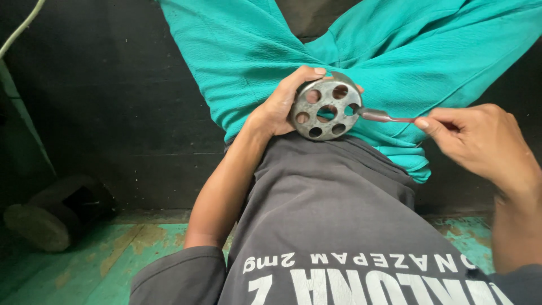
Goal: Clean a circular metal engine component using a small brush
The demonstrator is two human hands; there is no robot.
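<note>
My left hand (282,104) grips a round grey metal disc (324,107) with several round holes, holding it upright in front of my lap. My right hand (480,141) pinches the handle of a thin metal tool with a reddish shaft (384,117). The tool's tip touches the disc's right edge, at one of the holes. Both hands hover over my teal trousers (254,51) and grey shirt (333,209).
A worn green-painted floor (113,254) lies below. A dark wall (113,101) fills the left side. A dark rounded object with a flat stone-like end (51,217) rests at the lower left. A pale cable (22,25) runs in the top left corner.
</note>
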